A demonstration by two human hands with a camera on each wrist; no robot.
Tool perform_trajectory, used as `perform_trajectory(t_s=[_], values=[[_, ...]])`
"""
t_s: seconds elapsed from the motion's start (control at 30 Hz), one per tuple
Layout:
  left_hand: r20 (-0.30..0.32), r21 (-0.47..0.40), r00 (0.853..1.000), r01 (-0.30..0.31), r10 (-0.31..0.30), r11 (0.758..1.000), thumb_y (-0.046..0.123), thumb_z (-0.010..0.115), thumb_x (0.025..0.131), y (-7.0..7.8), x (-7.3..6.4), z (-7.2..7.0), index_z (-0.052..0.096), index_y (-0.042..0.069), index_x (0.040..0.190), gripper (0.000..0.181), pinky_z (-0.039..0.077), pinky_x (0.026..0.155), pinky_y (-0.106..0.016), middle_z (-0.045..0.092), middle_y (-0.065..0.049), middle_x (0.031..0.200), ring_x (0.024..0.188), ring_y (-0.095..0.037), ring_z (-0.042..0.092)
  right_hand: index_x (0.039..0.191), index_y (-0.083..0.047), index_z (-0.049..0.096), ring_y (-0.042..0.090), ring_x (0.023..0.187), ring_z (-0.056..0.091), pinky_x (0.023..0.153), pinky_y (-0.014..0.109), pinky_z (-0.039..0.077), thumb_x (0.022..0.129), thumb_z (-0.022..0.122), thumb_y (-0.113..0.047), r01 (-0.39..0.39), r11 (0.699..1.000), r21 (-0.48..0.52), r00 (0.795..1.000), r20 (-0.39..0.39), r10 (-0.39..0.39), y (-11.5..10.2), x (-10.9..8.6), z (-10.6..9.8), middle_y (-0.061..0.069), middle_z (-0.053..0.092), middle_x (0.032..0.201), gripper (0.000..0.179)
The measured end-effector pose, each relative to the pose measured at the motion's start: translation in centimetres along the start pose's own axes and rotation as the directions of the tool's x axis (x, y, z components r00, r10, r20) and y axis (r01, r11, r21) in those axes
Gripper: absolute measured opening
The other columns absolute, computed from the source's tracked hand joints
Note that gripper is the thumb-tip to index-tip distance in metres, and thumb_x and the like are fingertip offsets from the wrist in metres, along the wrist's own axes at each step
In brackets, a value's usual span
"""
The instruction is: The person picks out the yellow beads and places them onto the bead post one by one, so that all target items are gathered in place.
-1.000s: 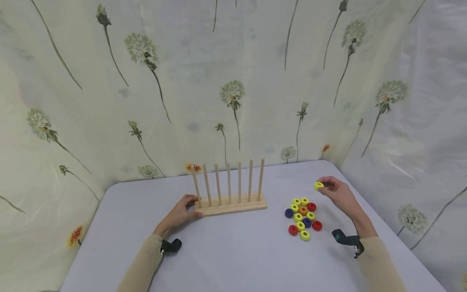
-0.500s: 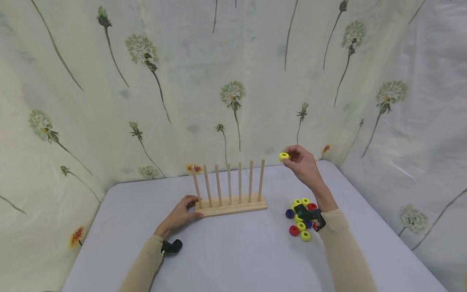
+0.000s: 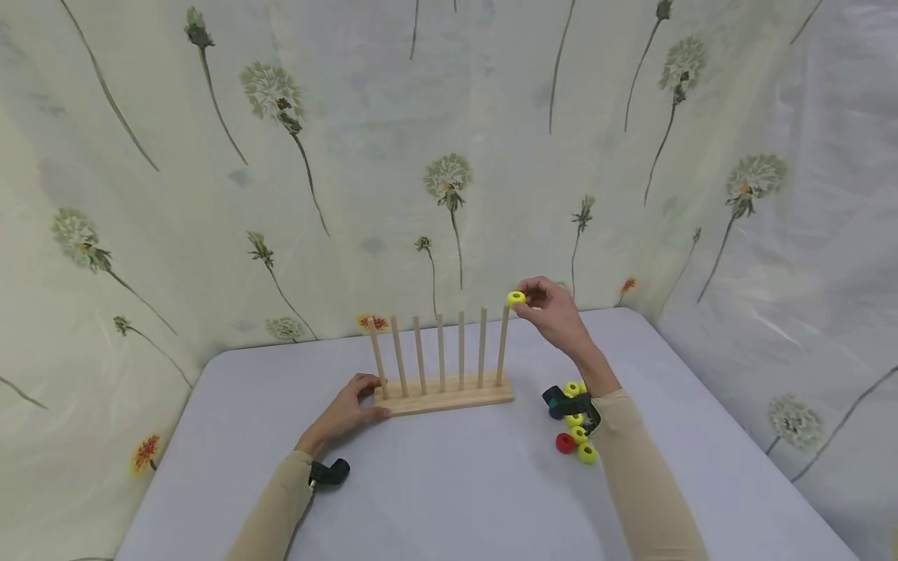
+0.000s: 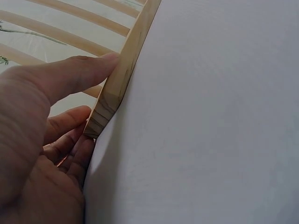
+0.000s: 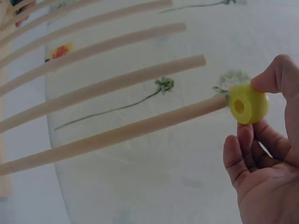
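A wrist camera (image 3: 575,406) partly hides loose beads (image 3: 578,440) right of the wooden peg rack (image 3: 449,403). The left hand (image 3: 345,409) grips its left end; the right hand (image 3: 559,315) pinches a yellow bead (image 5: 255,103) just by the rightmost peg (image 3: 502,351).

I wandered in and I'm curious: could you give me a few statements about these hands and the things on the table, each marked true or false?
1. The right hand pinches a yellow bead. True.
2. The left hand grips one end of the wooden base. True.
3. Only four pegs stand on the base. False: there are seven pegs.
4. The held bead sits at the bottom of a peg. False: it is up by the tip of the rightmost peg.
5. A red bead lies on the table, to the right of the base. True.
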State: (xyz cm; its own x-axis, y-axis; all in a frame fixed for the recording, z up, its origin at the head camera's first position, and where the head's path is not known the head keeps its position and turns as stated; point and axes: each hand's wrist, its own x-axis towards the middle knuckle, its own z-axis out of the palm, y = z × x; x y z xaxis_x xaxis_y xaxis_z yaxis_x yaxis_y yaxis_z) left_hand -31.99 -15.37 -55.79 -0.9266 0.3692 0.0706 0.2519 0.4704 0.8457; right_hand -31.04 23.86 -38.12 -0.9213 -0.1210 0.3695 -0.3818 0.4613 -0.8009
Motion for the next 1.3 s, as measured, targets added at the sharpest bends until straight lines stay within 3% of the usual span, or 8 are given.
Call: perform_trajectory(t_s=[0.53,0.77,0.93,1.13,1.3], values=[[0.003,-0.011,1.0,0.016,-0.016,1.0,0.03,0.083,0.075,0.0,0.1,0.2,0.059,0.009,0.123,0.057,0.035,0.111,-0.047,0.052,-0.006,0.129,0.127,-0.028,0.048,0.114,-0.002,0.058,0.016,0.085,0.051,0.072,0.017,0.045,0.091,0.066,-0.015,0.011,1.0,-0.012,1.0,0.029,-0.011,1.4,0.2,1.0,0.007,0.056,0.102,0.028],[0.003,-0.006,1.0,0.022,-0.022,1.0,0.029,0.083,0.075,0.1,-0.1,0.2,0.059,0.008,0.123,0.058,0.035,0.111,-0.048,0.052,-0.007,0.129,0.127,-0.029,0.048,0.117,0.004,0.056,0.019,0.085,0.052,0.071,0.018,0.045,0.092,0.064,-0.008,-0.008,1.0,-0.002,0.998,0.058,0.009,1.9,0.2,1.3,0.014,0.057,0.103,0.029],[0.0,-0.01,1.0,0.026,-0.026,1.0,0.029,0.084,0.075,0.1,-0.1,0.3,0.059,0.009,0.122,0.057,0.035,0.111,-0.047,0.052,-0.006,0.128,0.127,-0.028,0.048,0.117,-0.001,0.057,0.019,0.089,0.051,0.076,0.019,0.045,0.092,0.066,-0.016,-0.021,1.0,-0.016,0.998,0.066,0.022,1.9,0.2,1.4,0.012,0.057,0.106,0.031],[0.001,-0.002,1.0,0.024,-0.024,1.0,0.029,0.083,0.075,0.2,-0.1,0.1,0.059,0.009,0.123,0.057,0.035,0.112,-0.046,0.052,-0.006,0.128,0.127,-0.028,0.048,0.12,0.0,0.056,0.022,0.092,0.052,0.083,0.029,0.046,0.092,0.065,-0.022,0.002,0.998,-0.055,0.998,0.065,0.001,1.9,0.0,1.4,0.013,0.059,0.11,0.037],[0.002,0.003,1.0,0.019,-0.019,1.0,0.03,0.083,0.076,0.2,-0.1,0.0,0.058,0.008,0.123,0.058,0.035,0.111,-0.046,0.051,-0.007,0.129,0.127,-0.029,0.048,0.121,0.0,0.055,0.022,0.092,0.052,0.081,0.03,0.046,0.093,0.065,-0.023,-0.001,0.999,-0.05,0.997,0.078,0.005,1.9,0.0,1.4,0.014,0.059,0.111,0.037]])
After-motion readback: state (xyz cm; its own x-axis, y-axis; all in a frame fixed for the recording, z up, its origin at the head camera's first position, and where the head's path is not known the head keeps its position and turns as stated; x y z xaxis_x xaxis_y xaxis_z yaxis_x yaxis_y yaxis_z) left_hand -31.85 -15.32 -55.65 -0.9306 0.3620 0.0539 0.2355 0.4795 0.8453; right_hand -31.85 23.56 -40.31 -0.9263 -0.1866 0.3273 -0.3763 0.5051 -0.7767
